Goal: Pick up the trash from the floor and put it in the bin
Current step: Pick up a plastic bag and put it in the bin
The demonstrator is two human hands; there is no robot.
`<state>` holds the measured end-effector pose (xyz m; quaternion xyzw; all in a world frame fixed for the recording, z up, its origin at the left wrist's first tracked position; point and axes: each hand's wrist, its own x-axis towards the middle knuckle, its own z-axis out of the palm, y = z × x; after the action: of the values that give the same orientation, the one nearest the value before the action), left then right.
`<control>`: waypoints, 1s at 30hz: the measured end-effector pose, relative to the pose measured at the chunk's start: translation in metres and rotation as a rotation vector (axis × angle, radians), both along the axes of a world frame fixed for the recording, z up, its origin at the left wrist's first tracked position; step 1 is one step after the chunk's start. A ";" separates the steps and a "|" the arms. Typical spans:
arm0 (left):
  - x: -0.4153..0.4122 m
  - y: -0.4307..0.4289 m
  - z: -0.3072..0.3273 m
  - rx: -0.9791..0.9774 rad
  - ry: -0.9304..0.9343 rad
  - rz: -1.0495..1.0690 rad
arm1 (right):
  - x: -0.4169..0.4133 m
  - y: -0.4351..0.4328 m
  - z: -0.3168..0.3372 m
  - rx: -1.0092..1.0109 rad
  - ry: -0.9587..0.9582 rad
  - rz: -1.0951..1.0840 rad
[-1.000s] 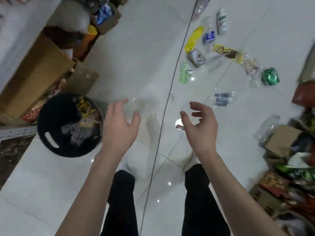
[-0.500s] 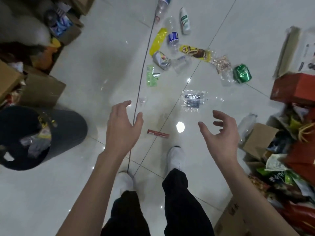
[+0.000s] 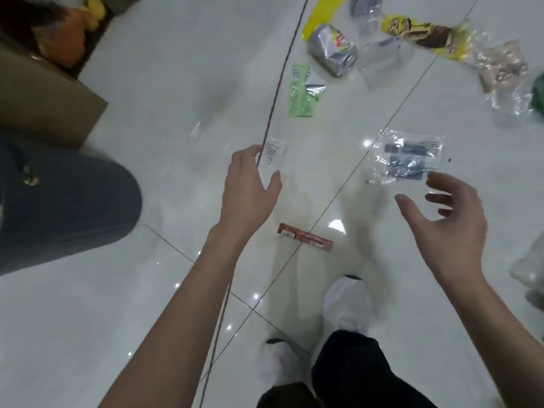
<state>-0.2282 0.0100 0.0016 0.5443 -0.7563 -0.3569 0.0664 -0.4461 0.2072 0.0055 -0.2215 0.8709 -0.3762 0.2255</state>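
Observation:
Trash lies scattered on the white tiled floor. A red wrapper (image 3: 304,238) lies between my two hands, close to my feet. A clear plastic bag with dark print (image 3: 407,156) lies just beyond my right hand (image 3: 447,228), which is open with spread fingers and empty. My left hand (image 3: 248,191) is open and empty too, above a small clear packet (image 3: 273,150). Farther off lie a green sachet (image 3: 301,91), a silver pouch (image 3: 332,51) and a yellow wrapper (image 3: 424,33). The dark bin (image 3: 67,201) stands at the left; only its wall shows.
A cardboard box (image 3: 44,98) stands beside the bin at the left. A thin dark cable (image 3: 276,92) runs across the floor under my left arm. More clear plastic (image 3: 509,104) lies at the right edge. My white shoes (image 3: 347,304) are at the bottom.
The view has moved forward and down toward the trash; the bin has slid to the left edge. Both hands stay open and empty, now nearer the floor items.

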 end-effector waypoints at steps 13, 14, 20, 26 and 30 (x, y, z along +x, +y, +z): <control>-0.029 -0.039 -0.167 -0.235 -0.263 -0.148 | -0.024 0.019 -0.143 -0.056 0.028 -0.080; -0.031 -0.040 -0.173 -0.261 -0.302 -0.175 | -0.025 0.018 -0.146 -0.056 0.049 -0.077; -0.039 -0.043 -0.194 -0.418 -0.272 -0.197 | -0.029 0.002 -0.160 -0.119 0.089 -0.095; -0.056 -0.030 -0.191 -0.362 -0.026 -0.177 | -0.047 -0.018 -0.174 -0.061 0.187 -0.037; -0.064 -0.016 -0.182 -0.318 0.112 -0.175 | -0.049 -0.029 -0.184 0.062 0.180 -0.032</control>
<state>-0.2923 -0.0060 -0.1806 0.4383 -0.8428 -0.2669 0.1620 -0.4949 0.1782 -0.1787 -0.2332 0.9024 -0.3313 0.1468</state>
